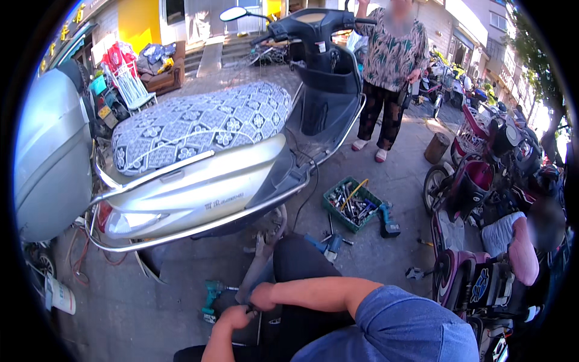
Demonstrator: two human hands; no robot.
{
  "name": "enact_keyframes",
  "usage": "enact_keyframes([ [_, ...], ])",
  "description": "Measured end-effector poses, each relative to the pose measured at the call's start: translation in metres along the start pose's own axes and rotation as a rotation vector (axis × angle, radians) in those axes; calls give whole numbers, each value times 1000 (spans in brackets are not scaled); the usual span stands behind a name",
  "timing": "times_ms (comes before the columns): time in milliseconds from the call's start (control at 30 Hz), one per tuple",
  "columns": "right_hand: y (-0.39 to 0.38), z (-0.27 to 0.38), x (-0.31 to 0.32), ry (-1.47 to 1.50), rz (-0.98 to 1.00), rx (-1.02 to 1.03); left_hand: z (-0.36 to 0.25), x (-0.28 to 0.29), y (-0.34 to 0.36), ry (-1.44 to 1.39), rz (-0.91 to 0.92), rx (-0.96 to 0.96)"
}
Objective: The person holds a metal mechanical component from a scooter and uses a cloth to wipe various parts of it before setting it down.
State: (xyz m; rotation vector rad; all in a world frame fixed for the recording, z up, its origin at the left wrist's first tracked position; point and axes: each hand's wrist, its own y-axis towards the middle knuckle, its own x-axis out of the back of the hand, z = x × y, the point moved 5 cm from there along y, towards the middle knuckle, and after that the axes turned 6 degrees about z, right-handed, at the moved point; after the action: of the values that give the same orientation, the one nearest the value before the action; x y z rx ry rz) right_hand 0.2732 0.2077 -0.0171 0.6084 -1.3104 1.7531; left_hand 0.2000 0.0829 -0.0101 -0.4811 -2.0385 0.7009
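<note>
Both the left hand (237, 316) and the right hand (263, 297) curl at the near end of a grey metal part (258, 266); I cannot tell what they grip. A teal drill (213, 293) lies just left, a blue power tool (333, 247) near the lower-left edge of the green crate (341, 221).

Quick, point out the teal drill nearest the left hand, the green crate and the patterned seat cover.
Teal drill (213, 291): head view, on its body.
Green crate (339, 214): head view, on its side wall.
Patterned seat cover (205, 125): head view, middle of its top.
</note>
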Motion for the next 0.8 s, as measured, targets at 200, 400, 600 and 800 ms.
enact_keyframes([
  [200, -6, 10, -3, -33, -39, -6, -3, 17, 12, 15, -30, -20],
  [400, -12, 5, 12, -20, 17, -15, -3, 23, 17, 26, -37, -36],
  [600, -17, 7, 15, -25, 21, -16, -5, 23, 16, 5, -45, -47],
  [800, -16, 6, 13, -5, -21, -7, 12, 12, 27, 25, -53, -35],
])
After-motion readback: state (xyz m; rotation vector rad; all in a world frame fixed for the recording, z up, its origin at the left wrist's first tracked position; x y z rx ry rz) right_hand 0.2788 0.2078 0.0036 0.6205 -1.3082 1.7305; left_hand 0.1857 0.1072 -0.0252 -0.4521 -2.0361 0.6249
